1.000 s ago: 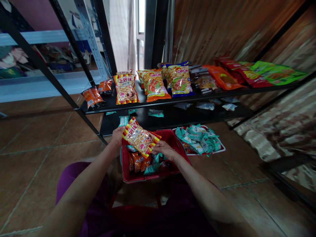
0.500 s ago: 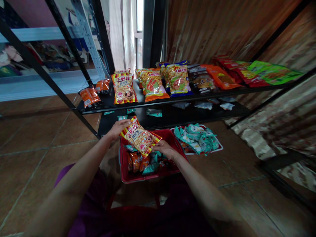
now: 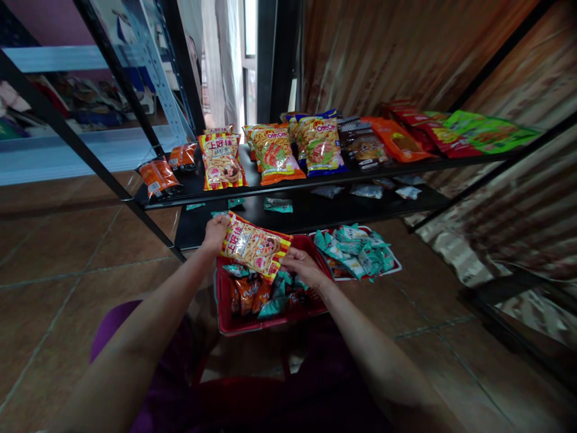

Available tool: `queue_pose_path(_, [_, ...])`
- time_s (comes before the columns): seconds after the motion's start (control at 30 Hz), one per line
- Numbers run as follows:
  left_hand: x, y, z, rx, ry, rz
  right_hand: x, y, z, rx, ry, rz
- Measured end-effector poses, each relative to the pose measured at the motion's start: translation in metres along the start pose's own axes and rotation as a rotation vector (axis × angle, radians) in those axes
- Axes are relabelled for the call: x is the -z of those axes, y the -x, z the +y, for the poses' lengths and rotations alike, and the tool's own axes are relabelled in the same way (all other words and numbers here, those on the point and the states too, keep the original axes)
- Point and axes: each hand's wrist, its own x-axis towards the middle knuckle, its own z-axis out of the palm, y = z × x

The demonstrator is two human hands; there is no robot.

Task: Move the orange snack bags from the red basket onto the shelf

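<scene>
Both my hands hold one red-and-yellow striped snack bag (image 3: 252, 245) above a red basket (image 3: 225, 322) on the floor. My left hand (image 3: 214, 233) grips the bag's upper left corner, fingers curled. My right hand (image 3: 301, 264) pinches its lower right edge. Several orange and teal packets lie in the basket beneath the bag. A matching striped bag (image 3: 220, 161) lies on the black shelf (image 3: 198, 191) just ahead.
The shelf also carries orange packets (image 3: 157, 178), two Oh-Oh bags (image 3: 274, 154), dark, red and green bags to the right. A tray of teal packets (image 3: 356, 251) sits right of the basket. A lower shelf (image 3: 315, 211) holds a few small packets. Tiled floor lies left.
The striped bag has risen a little and tilted flatter, moving towards the shelf; both hands followed it. The view has shifted slightly.
</scene>
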Motion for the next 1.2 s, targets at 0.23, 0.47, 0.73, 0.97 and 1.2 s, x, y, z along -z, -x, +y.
queue_pose_path(0.23, [-0.007, -0.011, 0.000, -0.066, -0.136, -0.007, 0.001, 0.002, -0.006, 0.104, -0.069, 0.088])
queue_pose_path(0.47, [-0.004, -0.021, -0.001, -0.166, -0.193, -0.044, 0.005, -0.002, 0.003, 0.236, -0.216, 0.184])
queue_pose_path(0.73, [0.002, -0.012, -0.005, -0.050, 0.153, -0.183, 0.010, -0.008, 0.010, 0.482, 0.161, 0.315])
queue_pose_path(0.97, [0.017, -0.006, -0.015, 0.197, 0.445, -0.100, 0.010, -0.002, 0.008, 0.819, 0.511, 0.375])
queue_pose_path(1.2, [0.011, -0.010, -0.025, 0.299, 0.535, -0.025, -0.003, 0.003, 0.004, 1.056, 0.716, 0.314])
